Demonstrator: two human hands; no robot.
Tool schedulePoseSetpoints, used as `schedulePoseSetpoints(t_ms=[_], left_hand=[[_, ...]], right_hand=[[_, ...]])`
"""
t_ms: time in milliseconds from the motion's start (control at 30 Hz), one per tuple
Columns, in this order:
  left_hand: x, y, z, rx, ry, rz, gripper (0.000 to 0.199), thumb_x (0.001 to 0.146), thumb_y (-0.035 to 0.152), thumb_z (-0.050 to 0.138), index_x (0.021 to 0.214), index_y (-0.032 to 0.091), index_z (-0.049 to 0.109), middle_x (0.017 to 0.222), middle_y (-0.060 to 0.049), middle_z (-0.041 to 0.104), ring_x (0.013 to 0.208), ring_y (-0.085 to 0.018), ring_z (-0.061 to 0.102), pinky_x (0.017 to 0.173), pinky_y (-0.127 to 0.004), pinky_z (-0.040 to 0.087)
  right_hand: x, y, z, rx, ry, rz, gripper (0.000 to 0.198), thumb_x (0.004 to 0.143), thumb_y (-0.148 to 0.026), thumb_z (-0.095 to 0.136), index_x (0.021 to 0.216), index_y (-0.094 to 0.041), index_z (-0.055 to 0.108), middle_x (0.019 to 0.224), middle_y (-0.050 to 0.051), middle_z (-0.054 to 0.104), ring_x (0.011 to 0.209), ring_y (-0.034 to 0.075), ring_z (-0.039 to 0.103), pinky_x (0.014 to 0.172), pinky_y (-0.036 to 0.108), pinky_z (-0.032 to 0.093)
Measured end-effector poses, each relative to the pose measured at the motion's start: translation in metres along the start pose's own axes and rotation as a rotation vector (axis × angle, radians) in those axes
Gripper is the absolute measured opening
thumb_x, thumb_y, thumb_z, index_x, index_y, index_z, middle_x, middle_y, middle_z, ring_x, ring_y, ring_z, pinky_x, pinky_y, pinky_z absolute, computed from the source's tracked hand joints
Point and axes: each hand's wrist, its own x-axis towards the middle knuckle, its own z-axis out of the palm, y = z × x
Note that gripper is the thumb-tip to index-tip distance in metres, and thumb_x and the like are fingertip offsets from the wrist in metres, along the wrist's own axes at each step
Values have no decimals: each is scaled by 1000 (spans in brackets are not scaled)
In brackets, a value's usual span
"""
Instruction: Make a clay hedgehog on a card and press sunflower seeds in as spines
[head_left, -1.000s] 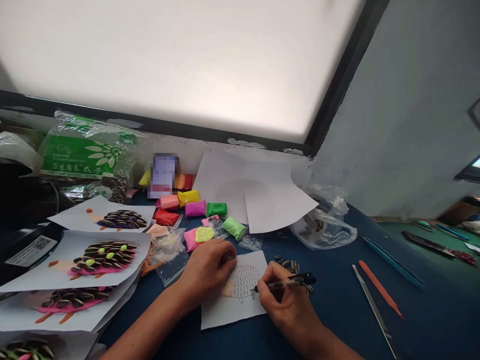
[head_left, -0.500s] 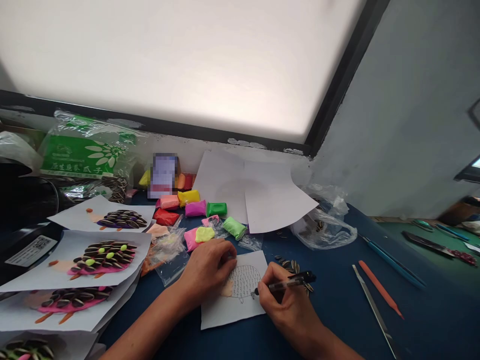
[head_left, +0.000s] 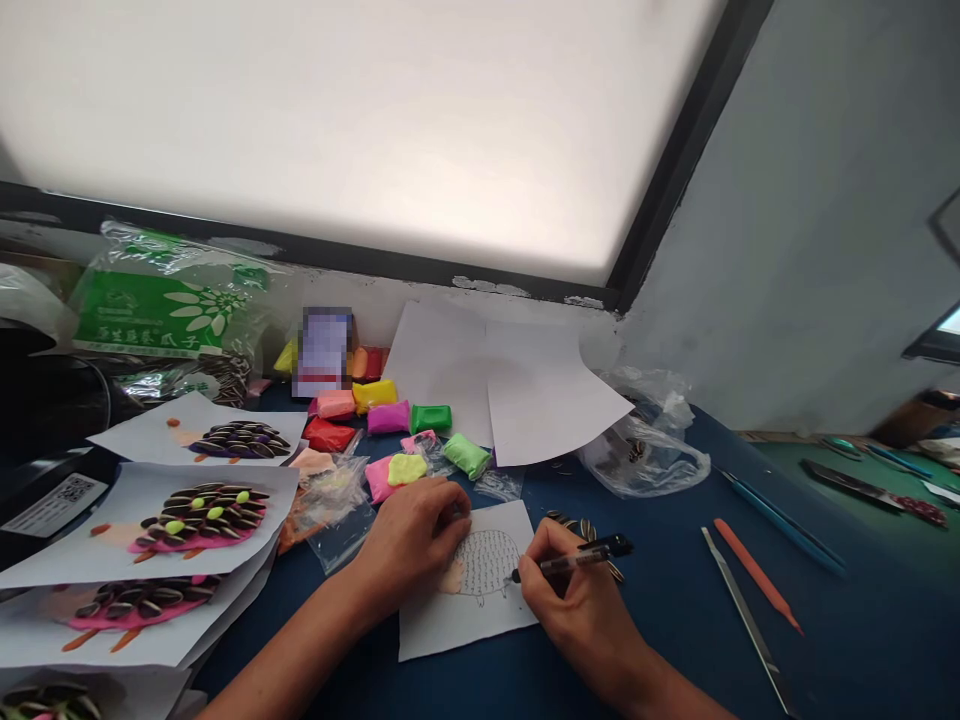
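A small white sheet of paper [head_left: 457, 630] carries an ink drawing of a hedgehog [head_left: 487, 565] with short strokes over its rounded back and small legs. Peach-coloured clay [head_left: 451, 578] covers its head end, partly hidden by my fingers. My left hand [head_left: 420, 530] is closed, its fingers curled and pressed on the sheet's upper left part, holding it down. Gripped in my right hand [head_left: 574, 600] is a black pen [head_left: 574, 560], tip at the drawing's right edge by the hind leg. Several sunflower seeds [head_left: 583, 528] lie just behind that hand.
Seed-and-clay hedgehog pictures [head_left: 202, 520] are stacked at left. Coloured clay packets [head_left: 388, 417], a phone [head_left: 322, 350] and a sunflower seed bag [head_left: 150, 310] stand behind. Blank sheets [head_left: 547, 390] lean at the wall. Tweezers [head_left: 784, 520], an orange tool [head_left: 757, 575] and a metal blade [head_left: 742, 610] lie right.
Another small leg line now shows at the drawing's lower right. The pen tip has risen slightly to the body's right edge. My left hand stays in place.
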Motion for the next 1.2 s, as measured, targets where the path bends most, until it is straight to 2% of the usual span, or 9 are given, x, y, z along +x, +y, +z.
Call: schedulePoseSetpoints(t_ms=[500, 1000, 1200], left_hand=[[0, -1, 2, 5, 2, -2, 7, 79, 19, 58, 82, 19, 65, 71, 0, 60, 68, -15, 52, 62, -25, 33], [2, -1, 2, 8, 2, 14, 8, 79, 19, 58, 81, 19, 65, 71, 0, 60, 68, -15, 53, 61, -25, 34], [0, -2, 1, 11, -2, 9, 9, 79, 21, 56, 82, 20, 65, 73, 0, 61, 68, -15, 53, 61, -25, 35]], right_hand=[[-2, 3, 1, -44, 24, 0, 15, 81, -22, 47, 66, -21, 44, 59, -4, 46, 53, 11, 46, 50, 22, 36], [-1, 2, 0, 6, -20, 18, 16, 80, -23, 46, 66, -22, 40, 58, -5, 41, 51, 11, 43, 50, 23, 33], [3, 2, -4, -3, 37, 12, 19, 82, -26, 46, 64, -22, 40, 58, -4, 42, 52, 11, 43, 50, 23, 35]])
